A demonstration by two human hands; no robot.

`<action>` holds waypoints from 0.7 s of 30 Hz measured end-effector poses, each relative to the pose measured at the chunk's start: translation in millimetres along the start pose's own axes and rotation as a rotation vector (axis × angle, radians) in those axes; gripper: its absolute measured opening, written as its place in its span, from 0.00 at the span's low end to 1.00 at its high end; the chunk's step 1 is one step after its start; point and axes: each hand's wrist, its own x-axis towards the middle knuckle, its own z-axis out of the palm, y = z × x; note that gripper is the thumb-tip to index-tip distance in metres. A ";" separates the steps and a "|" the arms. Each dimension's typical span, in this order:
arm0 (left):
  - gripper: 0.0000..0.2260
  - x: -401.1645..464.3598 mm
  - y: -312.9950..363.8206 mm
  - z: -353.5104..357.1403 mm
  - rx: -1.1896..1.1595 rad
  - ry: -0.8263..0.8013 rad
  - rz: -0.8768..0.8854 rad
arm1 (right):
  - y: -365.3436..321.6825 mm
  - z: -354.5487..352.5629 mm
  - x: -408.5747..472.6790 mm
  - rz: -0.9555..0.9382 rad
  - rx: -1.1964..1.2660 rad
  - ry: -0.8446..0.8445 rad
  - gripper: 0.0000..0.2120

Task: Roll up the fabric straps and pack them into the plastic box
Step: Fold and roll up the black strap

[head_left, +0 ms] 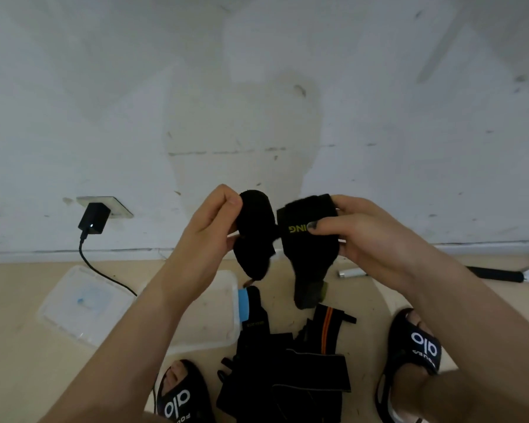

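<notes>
Gripping a black strap (306,239), left hand (202,236) and right hand (370,236) raised.

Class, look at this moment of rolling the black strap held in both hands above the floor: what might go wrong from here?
1. The left hand and right hand grip the black strap in mid-air; its loose tail hangs free, so the roll may come out slack or uneven.
2. The plastic box sits partly behind the left forearm, so a blind drop could miss it.
</notes>
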 end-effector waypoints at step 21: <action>0.19 9.5 -0.6 25.0 -0.090 0.275 0.074 | 7.0 7.2 3.9 0.067 0.115 0.074 0.09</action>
